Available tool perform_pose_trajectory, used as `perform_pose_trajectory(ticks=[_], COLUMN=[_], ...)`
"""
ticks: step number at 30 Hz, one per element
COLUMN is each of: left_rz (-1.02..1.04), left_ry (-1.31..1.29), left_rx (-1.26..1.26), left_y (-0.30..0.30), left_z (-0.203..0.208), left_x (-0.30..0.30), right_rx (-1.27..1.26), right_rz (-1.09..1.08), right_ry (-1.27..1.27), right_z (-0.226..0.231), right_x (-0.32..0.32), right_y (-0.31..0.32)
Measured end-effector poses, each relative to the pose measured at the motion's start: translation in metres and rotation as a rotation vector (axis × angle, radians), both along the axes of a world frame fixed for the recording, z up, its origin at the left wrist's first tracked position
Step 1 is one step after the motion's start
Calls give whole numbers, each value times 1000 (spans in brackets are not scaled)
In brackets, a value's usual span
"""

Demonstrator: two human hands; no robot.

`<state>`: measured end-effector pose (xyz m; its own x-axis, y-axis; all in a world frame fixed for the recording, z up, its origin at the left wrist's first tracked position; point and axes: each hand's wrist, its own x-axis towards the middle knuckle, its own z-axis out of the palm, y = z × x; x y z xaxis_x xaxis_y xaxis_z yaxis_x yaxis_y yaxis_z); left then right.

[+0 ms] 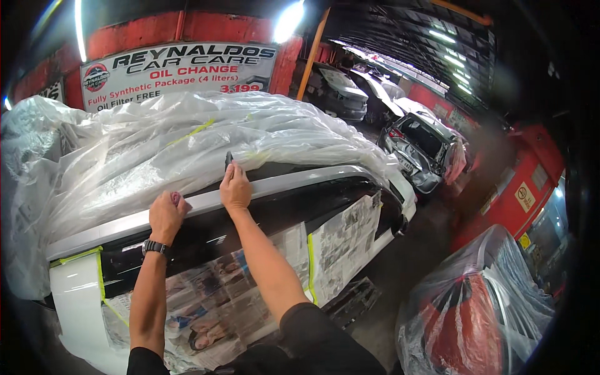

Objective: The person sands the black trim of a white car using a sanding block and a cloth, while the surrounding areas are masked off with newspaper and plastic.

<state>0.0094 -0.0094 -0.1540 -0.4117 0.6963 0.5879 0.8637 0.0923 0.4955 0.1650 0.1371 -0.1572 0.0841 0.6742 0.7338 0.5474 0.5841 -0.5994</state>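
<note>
Both my arms reach over the side of a car whose silver roof rail strip (206,201) runs beneath my hands. My left hand (165,219), with a dark watch (154,246) on its wrist, is closed on a small pinkish-purple wad (177,200) at the strip. Farther right, my right hand (235,187) pinches a small, slim dark piece (229,159) that points up; its kind is unclear. Crumpled clear plastic sheeting (187,144) covers the roof just beyond both hands. Below the strip are glossy black windows (212,232).
Newspaper masking (347,234) and yellow-green tape (310,262) cover the car's side. A plastic-wrapped red vehicle (462,319) stands at lower right. Damaged cars (415,147) are parked farther back. A red wall holds a banner (181,69), and an orange pole (314,53) stands beside it.
</note>
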Motion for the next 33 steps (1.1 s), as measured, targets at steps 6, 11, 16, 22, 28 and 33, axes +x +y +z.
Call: perform_pose_trajectory(ticks=[6,11,16,22,28,33], left_rz=[62,58,106,10,-165,-252], left_ry=[2,-98,4,58,111,35], left_rx=[-25,-3,35,104,88,86], left_y=[-7,-10,-11,-11,-30,-26], left_z=[9,0,4,0,14,10], left_x=[9,5,9,-2,1,-13], right_rx=[-27,-59,-78,-100,-121,-134], right_rz=[-6,17,-16,-40,-85,-88], right_ry=[-20,-68,-70,-50,-71,-98], right_z=[0,2,3,3,8,9], right_x=[-1,-3,-4,-3,3,-2], right_y=[-4,-13,-11,-6,-6,-6])
